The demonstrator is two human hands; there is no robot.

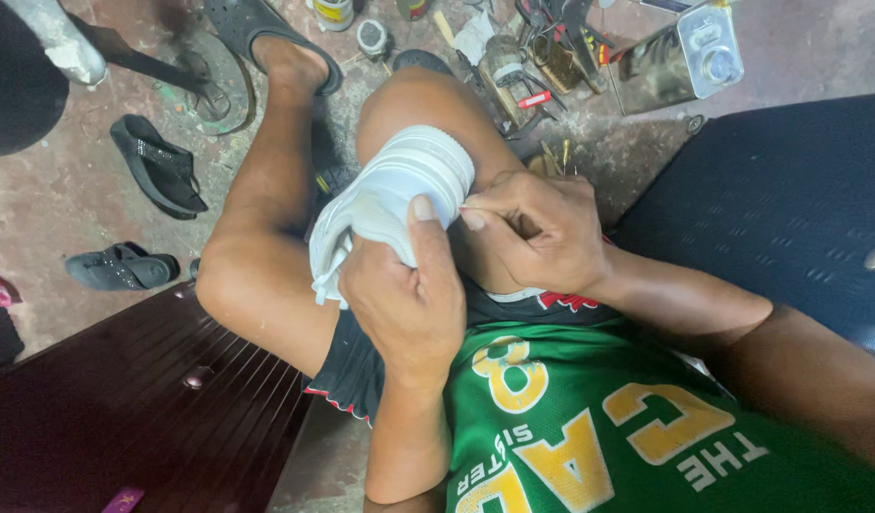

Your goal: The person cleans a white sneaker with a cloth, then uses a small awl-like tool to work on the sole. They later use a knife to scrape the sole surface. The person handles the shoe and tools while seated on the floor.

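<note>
Sitting low, the person braces one white sneaker against the raised right knee, both hands on it. Count: one sneaker in hand, two hands, two dark sandals lying loose on the floor at left, the upper sandal and the lower sandal well apart from each other; one metal can among a heap of small tools beyond the knee. Exact tool count cannot be told.

Sneaker's long axis runs diagonally, from lower left near the thigh up to upper right; the ribbed sole faces up and away from the wearer, rounded end toward the knee.

Left hand: grip closed around the lower part of the sneaker, thumb pressed flat on the sole edge, wrist straight, forearm rising from the green jersey. Right hand: fingers curled tight, fingertips pinched narrow against the sole rim just beside the left thumb; what it pinches is too small to tell
</note>
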